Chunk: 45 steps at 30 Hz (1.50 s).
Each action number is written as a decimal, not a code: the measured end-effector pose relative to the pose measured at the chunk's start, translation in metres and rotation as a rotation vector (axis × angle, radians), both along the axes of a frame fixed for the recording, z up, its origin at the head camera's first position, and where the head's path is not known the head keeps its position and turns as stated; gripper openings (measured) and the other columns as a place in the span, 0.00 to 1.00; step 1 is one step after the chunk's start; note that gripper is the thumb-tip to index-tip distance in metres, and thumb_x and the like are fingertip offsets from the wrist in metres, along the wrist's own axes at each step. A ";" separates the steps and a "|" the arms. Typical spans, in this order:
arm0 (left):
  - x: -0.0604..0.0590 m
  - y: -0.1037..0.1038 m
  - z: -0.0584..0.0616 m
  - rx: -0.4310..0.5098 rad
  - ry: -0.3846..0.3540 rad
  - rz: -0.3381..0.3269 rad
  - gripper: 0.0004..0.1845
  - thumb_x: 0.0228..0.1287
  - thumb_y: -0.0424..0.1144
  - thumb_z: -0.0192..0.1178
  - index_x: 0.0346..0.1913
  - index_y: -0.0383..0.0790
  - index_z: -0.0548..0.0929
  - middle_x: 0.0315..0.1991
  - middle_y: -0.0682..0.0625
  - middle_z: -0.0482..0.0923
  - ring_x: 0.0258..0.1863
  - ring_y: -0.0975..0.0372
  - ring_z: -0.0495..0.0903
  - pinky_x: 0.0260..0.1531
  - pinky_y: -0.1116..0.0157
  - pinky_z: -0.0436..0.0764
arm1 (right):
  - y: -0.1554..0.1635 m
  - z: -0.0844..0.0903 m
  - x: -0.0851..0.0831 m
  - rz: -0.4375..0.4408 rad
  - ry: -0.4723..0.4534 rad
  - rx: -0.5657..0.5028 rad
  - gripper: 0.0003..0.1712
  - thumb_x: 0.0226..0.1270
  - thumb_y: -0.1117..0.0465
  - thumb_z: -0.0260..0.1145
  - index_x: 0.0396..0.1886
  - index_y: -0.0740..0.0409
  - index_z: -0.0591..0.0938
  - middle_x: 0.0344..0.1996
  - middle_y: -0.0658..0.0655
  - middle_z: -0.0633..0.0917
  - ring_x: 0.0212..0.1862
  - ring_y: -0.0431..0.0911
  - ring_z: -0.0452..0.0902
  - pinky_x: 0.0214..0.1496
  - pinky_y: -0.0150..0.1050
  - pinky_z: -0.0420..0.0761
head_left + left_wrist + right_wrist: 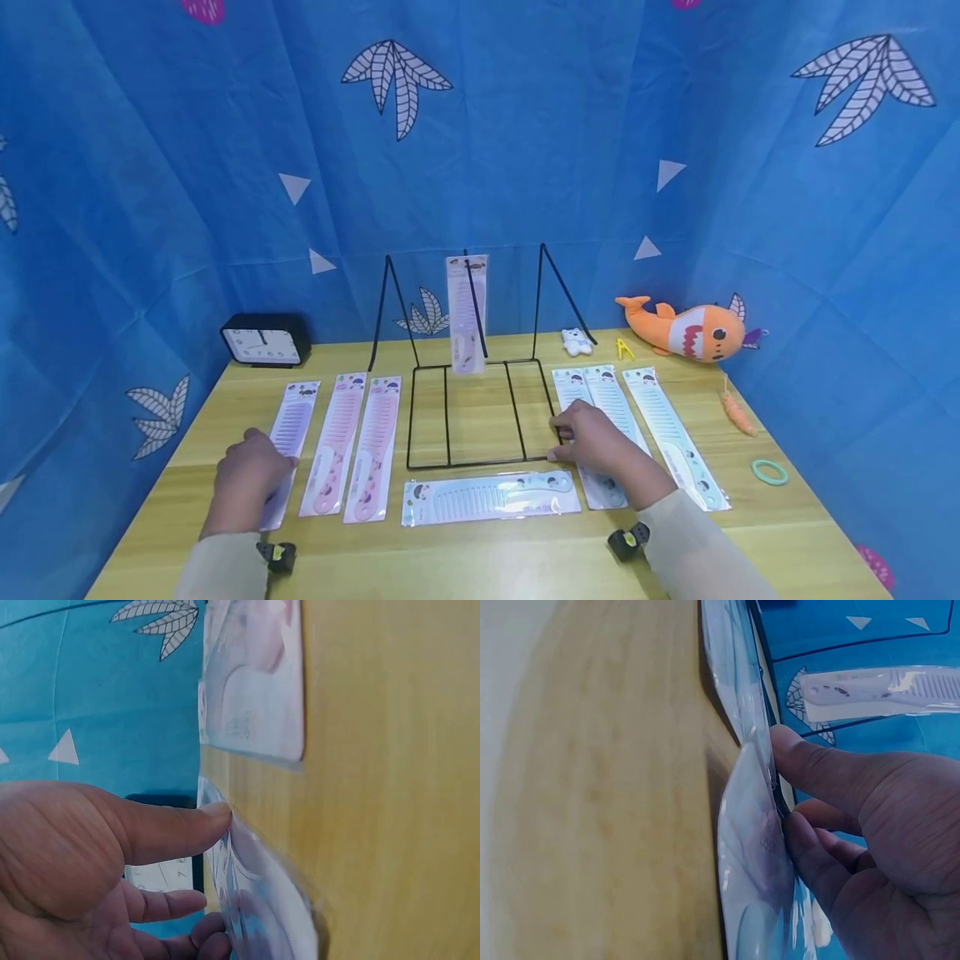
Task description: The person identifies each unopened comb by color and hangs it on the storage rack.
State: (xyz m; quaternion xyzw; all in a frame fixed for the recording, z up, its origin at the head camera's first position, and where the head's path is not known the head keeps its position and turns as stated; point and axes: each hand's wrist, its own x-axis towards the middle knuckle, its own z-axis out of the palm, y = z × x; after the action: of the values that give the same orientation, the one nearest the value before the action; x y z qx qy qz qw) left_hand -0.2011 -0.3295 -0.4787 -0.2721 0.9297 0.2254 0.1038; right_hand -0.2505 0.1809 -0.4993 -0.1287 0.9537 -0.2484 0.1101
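Blue leaf-print cloth walls in a yellow wooden table [480, 550] on three sides, leaving only the near edge open. A black wire rack [476, 417] stands at the centre, one packaged comb hanging [467, 312] from it. The left hand [247, 479] pinches the near end of the lilac comb pack [288, 437], thumb [169, 829] on top and fingers beneath, close to the table's left edge. The right hand [596, 442] pinches the edge of a blue comb pack [592, 417] just beside the rack's right corner. Bare wood lies in front of a crosswise comb pack [491, 498].
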 end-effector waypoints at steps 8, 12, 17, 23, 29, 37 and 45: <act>-0.003 -0.006 0.000 0.040 -0.025 0.013 0.44 0.77 0.41 0.64 0.74 0.10 0.52 0.53 0.18 0.72 0.48 0.36 0.79 0.46 0.43 0.87 | 0.000 0.000 0.000 -0.013 -0.003 -0.003 0.36 0.64 0.53 0.84 0.70 0.59 0.85 0.51 0.52 0.81 0.49 0.44 0.77 0.61 0.50 0.85; -0.002 -0.006 0.000 0.046 -0.013 0.025 0.45 0.76 0.41 0.66 0.74 0.11 0.52 0.55 0.18 0.67 0.50 0.35 0.76 0.50 0.40 0.85 | -0.001 0.000 0.001 -0.010 0.013 -0.004 0.36 0.64 0.53 0.85 0.69 0.59 0.85 0.50 0.52 0.81 0.48 0.44 0.77 0.58 0.48 0.85; 0.002 -0.008 0.004 0.039 0.048 0.024 0.37 0.79 0.37 0.58 0.75 0.12 0.54 0.54 0.19 0.70 0.49 0.36 0.76 0.46 0.43 0.84 | -0.001 0.001 0.002 -0.001 0.028 0.004 0.36 0.63 0.53 0.85 0.69 0.59 0.86 0.49 0.52 0.80 0.47 0.44 0.75 0.56 0.47 0.84; 0.005 -0.014 0.012 0.046 0.126 0.028 0.30 0.77 0.30 0.50 0.75 0.16 0.59 0.53 0.21 0.76 0.46 0.37 0.80 0.40 0.45 0.85 | -0.001 0.000 0.002 -0.004 0.024 -0.015 0.36 0.63 0.54 0.85 0.69 0.60 0.85 0.48 0.53 0.80 0.46 0.44 0.75 0.56 0.47 0.84; 0.006 -0.014 0.026 0.088 0.138 0.009 0.29 0.81 0.32 0.45 0.76 0.19 0.58 0.56 0.21 0.74 0.49 0.37 0.80 0.39 0.45 0.85 | -0.001 0.000 0.003 -0.006 0.024 -0.002 0.36 0.63 0.54 0.85 0.69 0.60 0.85 0.48 0.52 0.80 0.47 0.44 0.76 0.57 0.46 0.85; 0.005 -0.008 0.048 0.260 0.263 -0.024 0.31 0.88 0.41 0.38 0.84 0.28 0.53 0.75 0.24 0.64 0.67 0.34 0.73 0.58 0.38 0.83 | -0.001 0.001 0.002 -0.018 0.015 0.013 0.36 0.63 0.53 0.85 0.69 0.59 0.85 0.51 0.52 0.81 0.48 0.43 0.77 0.60 0.48 0.85; 0.017 0.007 0.057 0.625 0.597 -0.138 0.22 0.91 0.41 0.46 0.78 0.41 0.64 0.75 0.41 0.75 0.64 0.57 0.81 0.54 0.66 0.89 | -0.001 0.000 0.002 -0.028 -0.004 0.007 0.36 0.64 0.53 0.85 0.70 0.58 0.85 0.52 0.51 0.82 0.50 0.43 0.79 0.63 0.49 0.86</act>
State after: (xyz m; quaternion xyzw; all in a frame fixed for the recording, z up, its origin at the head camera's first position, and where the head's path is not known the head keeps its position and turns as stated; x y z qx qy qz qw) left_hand -0.1836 -0.3229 -0.4212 -0.0876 0.8222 0.5570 -0.0771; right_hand -0.2488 0.1795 -0.4990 -0.1145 0.9561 -0.2467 0.1088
